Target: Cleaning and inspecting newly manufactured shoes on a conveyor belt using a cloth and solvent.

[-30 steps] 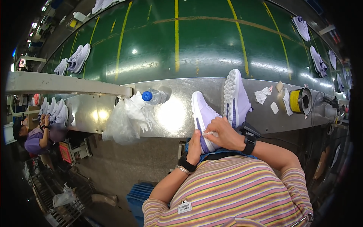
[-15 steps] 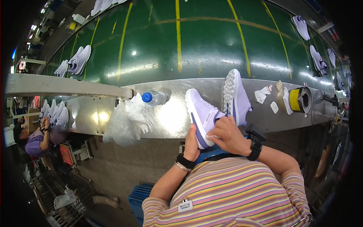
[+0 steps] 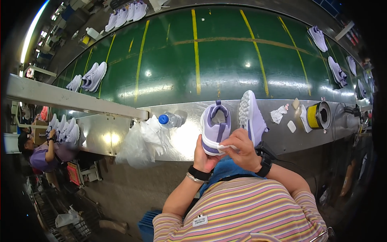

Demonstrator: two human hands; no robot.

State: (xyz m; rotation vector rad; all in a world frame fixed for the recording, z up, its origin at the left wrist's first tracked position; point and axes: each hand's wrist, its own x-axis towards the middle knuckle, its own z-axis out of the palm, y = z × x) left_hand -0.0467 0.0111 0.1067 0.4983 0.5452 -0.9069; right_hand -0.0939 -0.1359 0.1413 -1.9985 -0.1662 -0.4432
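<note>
My left hand [image 3: 204,158] grips a lavender sneaker [image 3: 210,131] from the left side of its heel. The sneaker's heel and collar opening face me, and a dark purple strip runs down its back. At the heel edge, my right hand [image 3: 243,150] pinches a small white piece [image 3: 226,147] against the sole rim; whether it is cloth or paper I cannot tell. Just right of the held shoe, a second lavender sneaker [image 3: 258,119] rests on its side on the metal table, its white knobbly sole turned left.
A metal ledge [image 3: 98,137] borders a green belt [image 3: 161,68] bearing several sneakers. To the left are a bottle with a blue cap [image 3: 172,119], a plastic bag [image 3: 135,147] and a white beam [image 3: 80,99]. A yellow-labelled can [image 3: 313,117] and crumpled paper [image 3: 278,114] lie right. A co-worker [image 3: 42,155] sits far left.
The held sneaker has turned from showing its side to showing its heel and opening. My right hand has followed the heel edge. The whole view has shifted slightly.
</note>
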